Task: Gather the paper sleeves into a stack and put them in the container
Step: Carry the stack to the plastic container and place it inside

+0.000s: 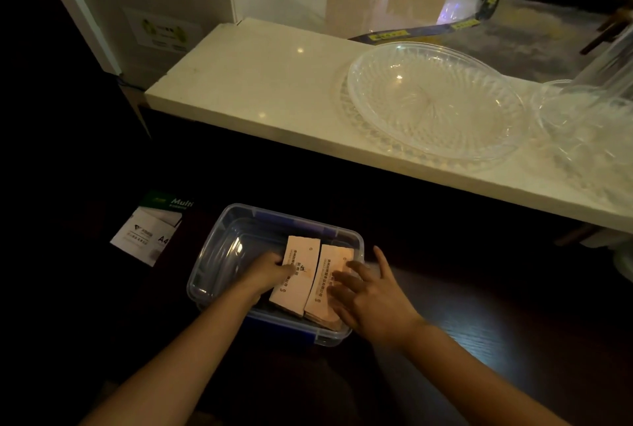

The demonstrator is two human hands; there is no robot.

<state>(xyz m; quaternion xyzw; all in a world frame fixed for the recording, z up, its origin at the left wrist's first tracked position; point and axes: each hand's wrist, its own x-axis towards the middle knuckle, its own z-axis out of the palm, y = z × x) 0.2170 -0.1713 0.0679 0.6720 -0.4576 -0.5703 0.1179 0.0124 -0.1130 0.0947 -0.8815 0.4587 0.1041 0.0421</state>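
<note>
Two stacks of pinkish paper sleeves with dark print lie side by side inside a clear plastic container (219,247) with a blue base, on a dark surface. My left hand (270,271) grips the left stack (301,271) at its left edge, fingers curled over it. My right hand (363,292) rests flat with fingers spread on the right stack (329,268), covering its lower half. The left half of the container holds nothing.
A pack of A4 paper (150,230) lies left of the container. Behind it runs a pale stone counter (260,83) with a large clear glass dish (435,103) and more glassware (589,124) at the right.
</note>
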